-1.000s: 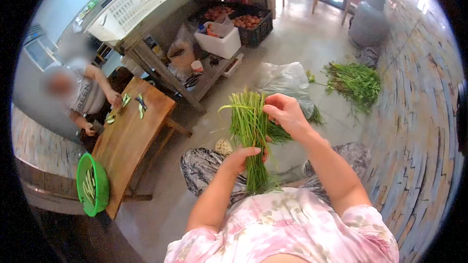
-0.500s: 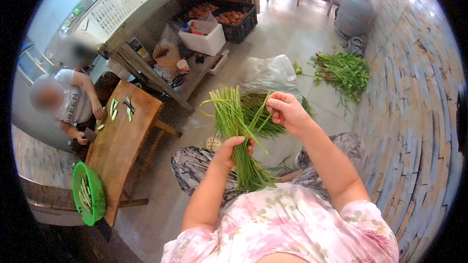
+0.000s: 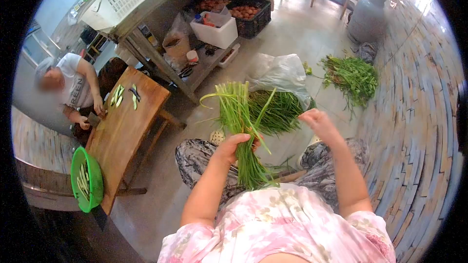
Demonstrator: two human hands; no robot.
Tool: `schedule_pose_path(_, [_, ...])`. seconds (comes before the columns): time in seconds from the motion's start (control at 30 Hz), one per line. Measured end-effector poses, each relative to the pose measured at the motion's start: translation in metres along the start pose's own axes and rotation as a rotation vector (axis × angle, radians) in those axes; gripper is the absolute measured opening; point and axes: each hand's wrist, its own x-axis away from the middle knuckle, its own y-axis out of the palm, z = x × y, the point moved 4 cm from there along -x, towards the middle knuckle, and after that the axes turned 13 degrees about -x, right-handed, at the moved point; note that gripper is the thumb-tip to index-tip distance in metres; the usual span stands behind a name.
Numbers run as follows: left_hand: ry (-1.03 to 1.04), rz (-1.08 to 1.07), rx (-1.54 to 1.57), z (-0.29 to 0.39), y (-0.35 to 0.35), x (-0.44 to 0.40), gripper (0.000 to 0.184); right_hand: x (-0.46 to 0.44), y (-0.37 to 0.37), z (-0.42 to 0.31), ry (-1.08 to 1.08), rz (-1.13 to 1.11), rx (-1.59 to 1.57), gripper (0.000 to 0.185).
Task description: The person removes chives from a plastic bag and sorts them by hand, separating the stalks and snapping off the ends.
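Observation:
A bunch of chives (image 3: 234, 109) stands upright in front of me, long green leaves with pale cut ends at the top. Around its middle my left hand (image 3: 230, 148) is closed. One leaf sticks out from the bunch to the right. My right hand (image 3: 322, 125) is off to the right, apart from the bunch, with its fingers pinched together. Slight blur hides whether anything small is between them. Beyond the hands, a pile of loose chives (image 3: 278, 112) lies on the floor against a clear plastic bag (image 3: 278, 73).
Leafy herbs (image 3: 351, 78) lie on the floor near a gas cylinder (image 3: 366, 17). At left, another person cuts vegetables on a wooden table (image 3: 129, 122), beside a green basket (image 3: 100, 178). A shelf holds a white box (image 3: 214, 33); a black crate (image 3: 258, 24) stands behind.
My right hand has moved right and down, away from the bunch and the leaf it was pinching. My left hand still grips the chives. The view has shifted slightly.

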Motion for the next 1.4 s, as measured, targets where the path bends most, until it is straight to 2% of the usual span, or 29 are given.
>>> schedule_pose_path(0.1, [-0.019,0.031,-0.056,-0.001,0.011,-0.003,0.032,0.001,0.025,-0.010,0.143,-0.007,-0.275,0.030])
schedule_pose_path(0.2, [-0.044,0.021,-0.130,0.000,0.023,-0.004,0.032,-0.011,0.045,-0.042,0.166,0.116,-0.678,0.026])
schedule_pose_path(0.3, [-0.074,-0.014,-0.130,-0.003,0.026,-0.007,0.032,-0.022,0.058,-0.045,0.165,-0.057,-1.021,0.020])
schedule_pose_path(0.43, [-0.120,0.063,-0.014,-0.010,0.015,-0.006,0.033,-0.026,0.020,-0.046,0.173,0.034,-1.265,0.016])
schedule_pose_path(0.47, [-0.101,0.062,-0.032,-0.011,0.012,-0.005,0.033,-0.028,0.011,-0.046,0.118,0.131,-1.115,0.018])
schedule_pose_path(0.57, [-0.066,0.032,-0.084,-0.010,0.011,-0.008,0.032,-0.033,0.017,-0.054,0.173,0.183,-0.534,0.022])
schedule_pose_path(0.6, [-0.069,0.009,-0.096,-0.010,0.015,-0.010,0.032,-0.033,0.027,-0.062,0.135,0.175,-0.488,0.025])
schedule_pose_path(0.63, [-0.073,-0.014,-0.107,-0.010,0.019,-0.011,0.032,-0.040,0.041,-0.061,0.077,0.140,-0.481,0.018])
schedule_pose_path(0.7, [-0.064,-0.059,-0.153,-0.005,0.028,-0.010,0.034,-0.040,0.055,-0.065,0.178,0.026,-0.439,0.016])
schedule_pose_path(0.8, [-0.114,-0.013,-0.112,-0.005,0.032,-0.005,0.037,-0.039,0.063,-0.063,0.270,-0.038,-0.656,0.014])
schedule_pose_path(1.0, [-0.074,0.103,-0.002,-0.017,0.022,-0.007,0.038,-0.035,0.054,-0.049,0.237,-0.097,-0.476,0.012])
schedule_pose_path(1.1, [-0.110,0.125,0.006,-0.022,0.017,-0.010,0.037,-0.038,0.052,-0.031,0.137,-0.027,-0.401,0.013])
schedule_pose_path(1.2, [-0.137,0.169,0.020,-0.023,0.016,-0.010,0.036,-0.033,0.040,-0.027,0.291,0.195,-0.552,0.011])
schedule_pose_path(1.3, [-0.068,0.204,-0.033,-0.023,0.019,-0.010,0.034,-0.031,0.039,-0.016,0.326,0.244,-0.957,0.009])
schedule_pose_path(1.4, [-0.040,0.235,-0.124,-0.024,0.017,-0.009,0.035,-0.034,0.031,-0.002,0.273,0.428,-1.119,0.011])
